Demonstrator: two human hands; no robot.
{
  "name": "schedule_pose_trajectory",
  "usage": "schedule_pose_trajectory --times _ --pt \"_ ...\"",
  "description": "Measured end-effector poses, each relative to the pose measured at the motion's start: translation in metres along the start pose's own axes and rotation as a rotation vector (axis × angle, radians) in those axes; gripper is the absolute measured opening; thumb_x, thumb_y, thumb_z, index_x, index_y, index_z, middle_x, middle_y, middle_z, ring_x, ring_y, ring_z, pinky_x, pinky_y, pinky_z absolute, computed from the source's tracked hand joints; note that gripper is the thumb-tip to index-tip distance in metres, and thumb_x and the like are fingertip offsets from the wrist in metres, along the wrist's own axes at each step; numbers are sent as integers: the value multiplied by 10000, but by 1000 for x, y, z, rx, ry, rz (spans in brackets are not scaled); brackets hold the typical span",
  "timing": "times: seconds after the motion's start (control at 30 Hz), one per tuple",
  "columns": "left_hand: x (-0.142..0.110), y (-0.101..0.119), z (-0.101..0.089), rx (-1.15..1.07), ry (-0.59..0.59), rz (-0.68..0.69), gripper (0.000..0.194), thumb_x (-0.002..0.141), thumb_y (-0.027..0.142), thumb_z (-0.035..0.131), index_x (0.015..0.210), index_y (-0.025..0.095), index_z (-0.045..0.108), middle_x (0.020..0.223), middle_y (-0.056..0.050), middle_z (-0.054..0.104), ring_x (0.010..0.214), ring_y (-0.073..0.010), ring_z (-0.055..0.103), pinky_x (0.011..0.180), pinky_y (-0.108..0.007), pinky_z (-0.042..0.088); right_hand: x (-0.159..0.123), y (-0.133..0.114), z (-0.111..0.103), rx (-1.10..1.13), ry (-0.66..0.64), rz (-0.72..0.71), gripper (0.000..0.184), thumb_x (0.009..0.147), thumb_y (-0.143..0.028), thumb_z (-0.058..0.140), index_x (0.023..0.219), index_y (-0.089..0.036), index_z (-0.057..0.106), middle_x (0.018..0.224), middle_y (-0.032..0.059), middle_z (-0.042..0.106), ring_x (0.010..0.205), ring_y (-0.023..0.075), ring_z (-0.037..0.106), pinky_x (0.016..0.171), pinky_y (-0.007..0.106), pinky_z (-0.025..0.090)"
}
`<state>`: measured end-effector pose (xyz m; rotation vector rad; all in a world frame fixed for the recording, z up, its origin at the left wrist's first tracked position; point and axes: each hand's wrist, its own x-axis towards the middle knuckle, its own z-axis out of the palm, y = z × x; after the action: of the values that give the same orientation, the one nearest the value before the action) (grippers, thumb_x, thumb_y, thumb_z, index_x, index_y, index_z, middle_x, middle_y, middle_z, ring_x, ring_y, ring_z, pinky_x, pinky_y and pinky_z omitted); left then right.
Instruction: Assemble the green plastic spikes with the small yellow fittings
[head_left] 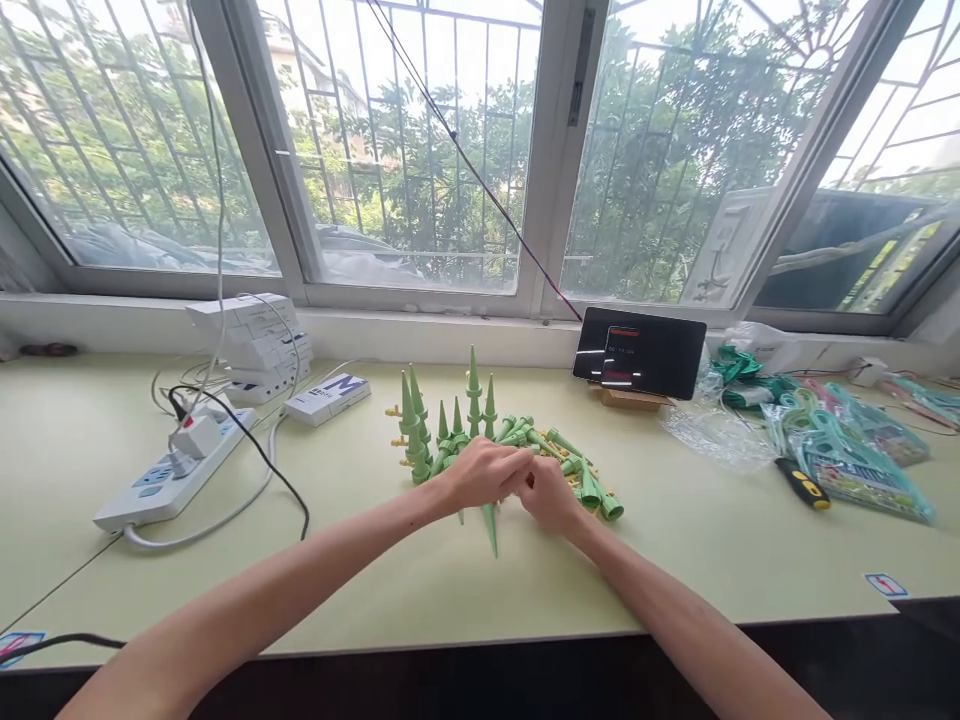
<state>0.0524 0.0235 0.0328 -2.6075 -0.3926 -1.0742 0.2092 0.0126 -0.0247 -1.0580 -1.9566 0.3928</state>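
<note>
While the left hand (484, 472) and the right hand (551, 492) worked at the middle of the table (675, 570), the head view showed both with fingers curled inward and meeting knuckle to knuckle. The space inside the fingers was hidden; whether either hand gripped a part could not be told. Directly below the left hand, a green spike (490, 530) projected with its tip toward the near table edge.

The remaining green parts were positioned in two zones. Behind and to the left of the hands, several standing spikes (414, 430) pointed upward, with yellow knobs (405, 440) along the leftmost ones. Behind and to the right, a pile of green spikes (589, 480) lay loosely, tips and open ends in mixed directions.

On the left of the table, a power strip (154, 498) lay at an angle and carried a white adapter (199, 437). Beyond it stood a stack of white boxes (247, 335), with a flat box (328, 400) just beside. At the right rear, a tablet (637, 350) leaned back above a piece of cardboard (634, 399). Farther right, a black-and-yellow handle (802, 484) lay against teal packets (862, 475).
</note>
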Motion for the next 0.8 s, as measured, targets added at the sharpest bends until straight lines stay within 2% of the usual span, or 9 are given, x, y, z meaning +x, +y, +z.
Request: schedule_pose_trajectory --times 0.17,0.33,0.47,0.8 --pt "-38 -13 -20 80 -6 -112 190 945 138 484 779 174 570 511 50 542 391 -74 375 421 -233 232 0 -8 -5 66 -29 -36 168 930 -220 473 832 -173 601 577 -37 488 493 103 388 527 235 329" --pt "-64 -28 -32 92 -51 -159 189 952 166 506 776 177 573 483 65 516 382 -72 389 425 -227 269 -3 -15 -5 77 -58 -36 175 939 -234 486 842 -166 615 570 -39 469 488 100 370 516 233 301" --pt "-68 -28 -33 109 -37 -141 198 947 154 509 756 178 559 479 69 503 382 -72 389 421 -232 268 -5 -21 -4 74 -74 -42 168 938 -227 488 866 -164 627 569 -37 481 492 103 379 522 232 306" --pt "-67 -10 -20 97 0 -37 160 928 112 521 784 176 547 503 62 490 402 -86 385 426 -264 257 -5 -21 -7 69 -78 -46 159 939 -225 504 841 -166 614 575 -36 499 499 99 398 536 233 313"
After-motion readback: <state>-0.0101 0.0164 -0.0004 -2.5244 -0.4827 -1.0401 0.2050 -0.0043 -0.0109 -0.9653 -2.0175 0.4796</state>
